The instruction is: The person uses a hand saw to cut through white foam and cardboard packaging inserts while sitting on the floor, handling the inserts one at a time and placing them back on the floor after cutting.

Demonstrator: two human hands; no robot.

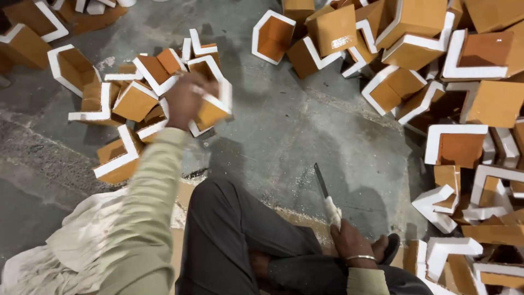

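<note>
Seated worker between two heaps of corner pieces on a grey concrete floor (284,125).
The left hand (184,101) grips an orange, white-edged L-shaped corner block (212,106) above the left heap (123,104); the right hand (349,243) clasps a narrow flat blade with a white-wrapped handle (327,199), resting beside the knee, the unsorted right heap (458,82) within reach.

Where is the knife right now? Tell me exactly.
In the head view, lower right of centre: the knife is upright in the right hand, above the grey floor.
</note>
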